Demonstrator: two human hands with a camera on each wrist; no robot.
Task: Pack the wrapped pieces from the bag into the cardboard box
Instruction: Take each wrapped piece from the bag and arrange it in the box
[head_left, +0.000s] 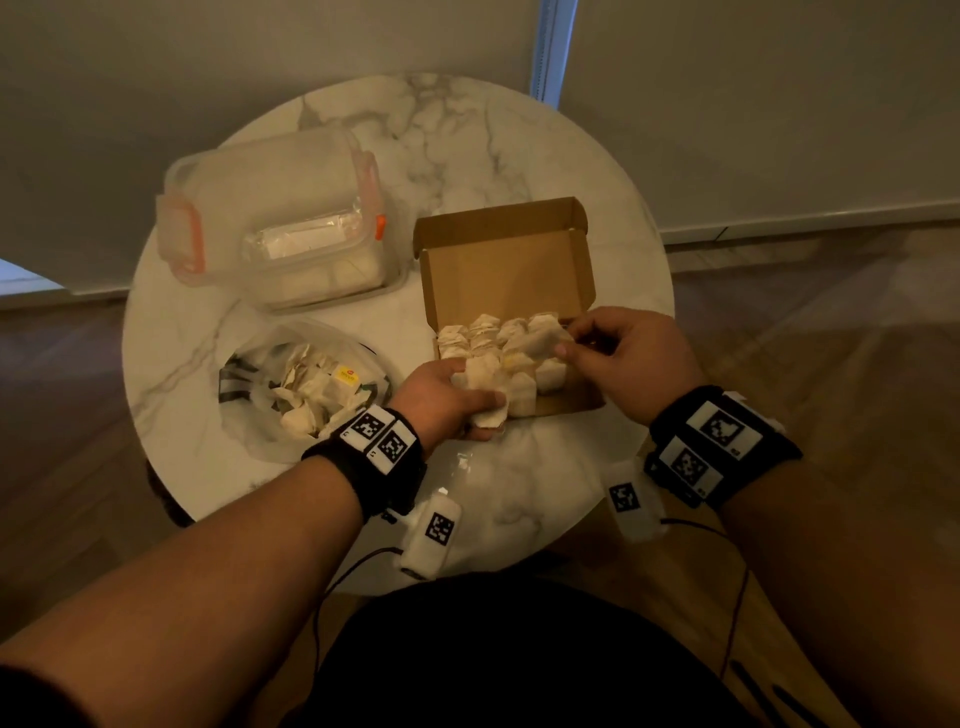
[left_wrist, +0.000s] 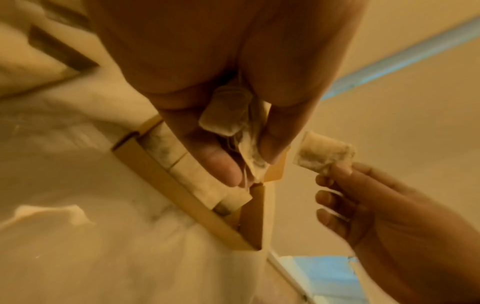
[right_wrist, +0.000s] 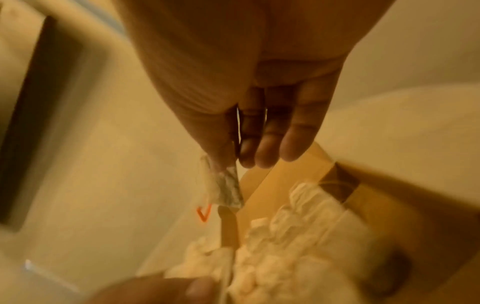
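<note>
An open cardboard box lies on the round marble table, its near half filled with several pale wrapped pieces. My left hand hovers at the box's near left corner and grips a few wrapped pieces between thumb and fingers. My right hand is over the box's right side and pinches one wrapped piece by its edge; the same piece shows in the left wrist view, and the piece hangs from my fingertips in the right wrist view. The clear plastic bag with more pieces lies left of the box.
A clear plastic container with orange clips and a lid on it stands at the back left of the table. A wooden floor surrounds the table. The table's near edge is just below my wrists.
</note>
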